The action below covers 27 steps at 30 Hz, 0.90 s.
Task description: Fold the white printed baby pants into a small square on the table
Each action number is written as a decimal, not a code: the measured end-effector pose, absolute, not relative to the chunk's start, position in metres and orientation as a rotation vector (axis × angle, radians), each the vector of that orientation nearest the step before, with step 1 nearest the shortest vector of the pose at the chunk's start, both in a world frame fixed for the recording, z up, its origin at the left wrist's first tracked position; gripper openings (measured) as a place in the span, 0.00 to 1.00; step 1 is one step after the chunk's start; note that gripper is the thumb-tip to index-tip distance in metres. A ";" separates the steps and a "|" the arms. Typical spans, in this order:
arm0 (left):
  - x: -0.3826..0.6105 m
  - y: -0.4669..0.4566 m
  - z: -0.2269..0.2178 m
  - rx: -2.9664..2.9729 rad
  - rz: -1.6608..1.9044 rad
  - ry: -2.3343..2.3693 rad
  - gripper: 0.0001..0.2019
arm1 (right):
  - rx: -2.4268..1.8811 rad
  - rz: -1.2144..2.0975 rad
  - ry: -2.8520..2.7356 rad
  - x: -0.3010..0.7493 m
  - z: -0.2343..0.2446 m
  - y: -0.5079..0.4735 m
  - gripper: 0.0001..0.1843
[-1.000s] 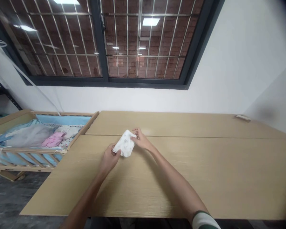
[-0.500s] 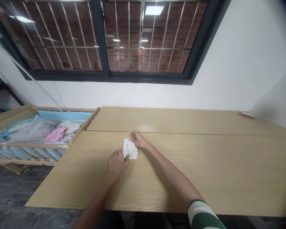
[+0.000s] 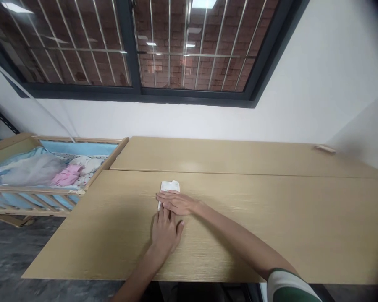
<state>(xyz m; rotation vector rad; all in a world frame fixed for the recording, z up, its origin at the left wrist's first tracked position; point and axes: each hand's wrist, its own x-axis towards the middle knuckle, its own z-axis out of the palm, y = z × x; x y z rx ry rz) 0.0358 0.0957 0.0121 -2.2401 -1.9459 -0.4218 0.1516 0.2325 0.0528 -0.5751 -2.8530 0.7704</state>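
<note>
Moved: the small white cloth [image 3: 170,185], lifted between both hands a second ago and bunched half a second ago, now lies folded flat. Both hands have come down over it.
Right grip [image 3: 176,203]: released, palm down, fingers stretched out to the left. It lies across the near half of the cloth and grasps nothing.
Left grip [image 3: 165,229]: also released and flat on the worktop [image 3: 271,218]. Its fingertips tuck in just under the right hand at the cloth's near edge; whether they touch the fabric I cannot tell.
Cloth: on the near board of the worktop, left of the middle, just short of the seam between the two boards. Only its far strip shows beyond the right hand.
Doing it well: judging by the flat palms, this is a pressing stroke. Keep the fingers together and the weight even, and smooth outward from the fold so the layers do not slide or spring back.
Differs otherwise: earlier the fingers pinched the cloth's corners, while now no finger is curled. The striped sleeve [image 3: 290,287] shows more.
Around: a wooden crib [image 3: 34,193] with a pink garment [image 3: 66,175] stands off the worktop's left end, well apart from the hands.
</note>
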 end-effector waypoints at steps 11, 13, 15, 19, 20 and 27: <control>0.036 0.095 0.021 -2.249 -0.520 -2.024 0.29 | -0.803 0.620 -2.741 0.163 0.035 0.307 0.37; 0.027 0.103 0.030 -2.311 -0.551 -2.098 0.26 | -0.851 0.653 -2.660 0.163 0.032 0.307 0.37; 0.011 0.115 0.039 -2.347 -0.597 -2.205 0.20 | -0.941 0.661 -2.557 0.166 0.030 0.301 0.37; -0.024 0.144 0.050 -2.215 -0.620 -2.411 0.17 | -1.133 0.633 -2.227 0.172 0.030 0.280 0.32; -0.029 0.151 0.051 -2.186 -0.612 -2.453 0.17 | -1.141 0.640 -2.171 0.173 0.030 0.276 0.30; -0.026 0.167 0.058 -2.327 -0.647 -2.509 0.09 | -1.235 0.704 -2.038 0.160 0.035 0.256 0.15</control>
